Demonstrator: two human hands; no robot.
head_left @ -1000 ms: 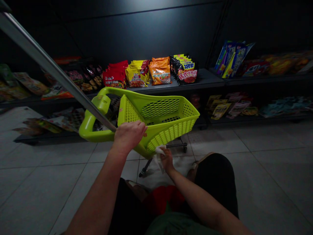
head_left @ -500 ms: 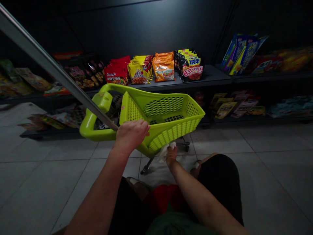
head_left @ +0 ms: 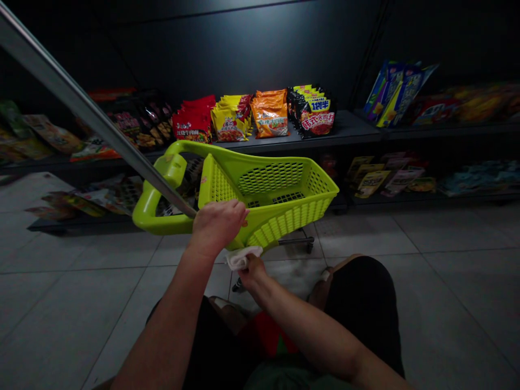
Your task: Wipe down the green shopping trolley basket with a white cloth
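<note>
My left hand (head_left: 219, 225) is clamped on the near rim of the green cart (head_left: 272, 225), at the lower end of the metal pole (head_left: 97, 125). My right hand (head_left: 252, 271) grips the white cloth (head_left: 239, 258) at the basket's lower edge. The cart stands on the floor (head_left: 81, 303), before the shelf (head_left: 353, 127).

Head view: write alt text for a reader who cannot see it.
A lime-green shopping cart, with a person's left hand on its near rim by a metal pole and the right hand holding a white cloth below. Colourful packets stand on a dark shelf behind.
</note>
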